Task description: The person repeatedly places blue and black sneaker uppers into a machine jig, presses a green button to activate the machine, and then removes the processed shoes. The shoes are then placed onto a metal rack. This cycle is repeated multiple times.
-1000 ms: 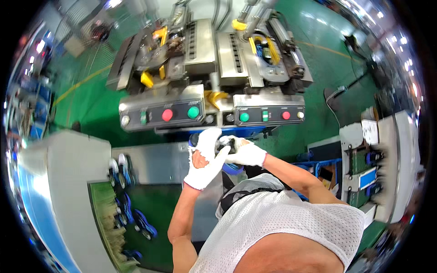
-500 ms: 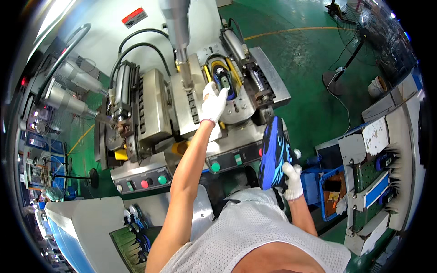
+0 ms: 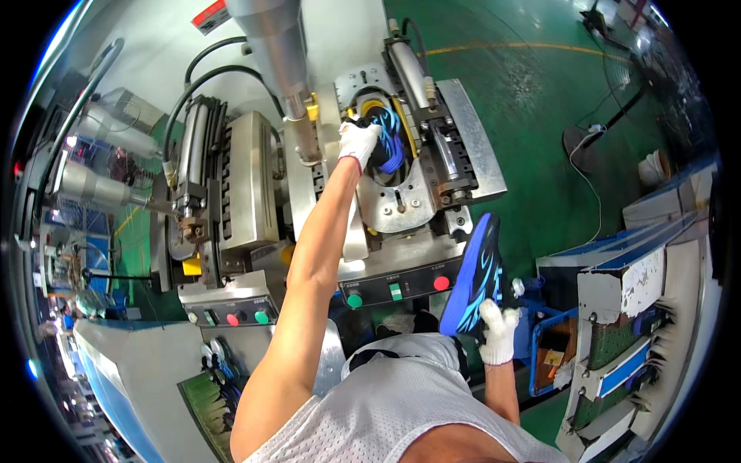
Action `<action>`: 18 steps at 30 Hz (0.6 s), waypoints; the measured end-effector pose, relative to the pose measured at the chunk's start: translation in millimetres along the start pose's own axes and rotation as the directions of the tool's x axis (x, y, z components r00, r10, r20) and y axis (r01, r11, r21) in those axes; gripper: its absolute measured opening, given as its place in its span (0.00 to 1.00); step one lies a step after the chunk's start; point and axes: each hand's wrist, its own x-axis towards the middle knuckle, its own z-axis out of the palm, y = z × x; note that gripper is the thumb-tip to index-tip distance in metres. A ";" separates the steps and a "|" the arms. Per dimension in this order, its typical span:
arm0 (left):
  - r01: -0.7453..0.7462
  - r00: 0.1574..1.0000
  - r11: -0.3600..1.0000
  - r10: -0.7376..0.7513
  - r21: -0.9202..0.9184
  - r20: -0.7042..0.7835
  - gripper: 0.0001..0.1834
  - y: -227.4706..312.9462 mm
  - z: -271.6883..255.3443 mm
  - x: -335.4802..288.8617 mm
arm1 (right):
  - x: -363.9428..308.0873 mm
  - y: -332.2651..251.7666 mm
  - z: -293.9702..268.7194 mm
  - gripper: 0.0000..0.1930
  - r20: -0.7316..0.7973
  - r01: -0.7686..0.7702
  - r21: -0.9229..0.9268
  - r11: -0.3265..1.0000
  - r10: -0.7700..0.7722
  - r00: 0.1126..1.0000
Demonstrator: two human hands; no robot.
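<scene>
My left hand (image 3: 359, 143), in a white glove, is closed on the heel-side opening of a blue and black sports shoe (image 3: 390, 143). That shoe tilts on its side in the oval cavity of a metal shoe press (image 3: 397, 204), its blue sole edge towards the right and near side. Low on the right, my gloved right hand (image 3: 499, 332) grips another blue and black sports shoe (image 3: 471, 282) by its lower end. This one hangs in front of the press, toe up, with its purple-blue sole facing left. The fingers behind it are partly hidden.
A control panel with green and red buttons (image 3: 441, 283) runs along the press front. A thick metal piston (image 3: 297, 116) stands left of the cavity. Several shoes (image 3: 220, 370) lie on a rack at lower left. On the right are a brush-edged conveyor (image 3: 617, 339) and a blue basket (image 3: 532, 363).
My left hand has taken hold of the shoe in the press, which has tipped up and turned on its side. The right hand still holds its shoe, now slightly lower in view.
</scene>
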 end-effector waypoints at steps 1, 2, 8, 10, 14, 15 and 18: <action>-0.021 0.995 0.984 0.038 -0.178 0.093 0.36 7.2 -27.8 -23.6 | 6.6 0.7 6.7 0.10 -0.038 0.014 -0.100 0.995 -0.018 0.999; -0.027 1.000 0.998 0.027 -0.053 -0.007 0.36 -3.4 -43.5 -36.5 | 12.3 -3.7 22.2 0.13 0.061 0.153 -0.096 0.984 -0.147 0.987; -0.279 0.948 0.793 0.317 -0.542 -0.025 0.32 -64.2 -145.9 -206.0 | 97.4 -83.6 154.9 0.26 0.476 0.498 -0.254 0.829 -0.342 0.811; -0.172 0.960 0.897 0.246 -0.408 0.136 0.31 -106.1 -181.5 -257.0 | 163.7 -102.3 210.8 0.39 0.434 0.407 -0.640 0.652 -0.131 0.891; -0.079 0.976 0.975 0.118 -0.206 0.183 0.29 -184.5 -224.4 -359.3 | 262.8 -77.3 328.4 0.27 0.530 0.565 -0.824 0.040 -0.294 0.795; 0.145 0.971 0.952 -0.086 -0.268 0.221 0.31 -225.0 -223.4 -391.6 | 275.3 -64.0 355.3 0.24 0.542 0.572 -0.820 -0.024 -0.357 0.761; 0.517 0.856 0.852 -0.515 -0.087 0.043 0.34 -267.1 -229.5 -463.1 | 337.3 -0.5 392.3 0.20 0.595 0.605 -0.781 -0.153 -0.475 0.648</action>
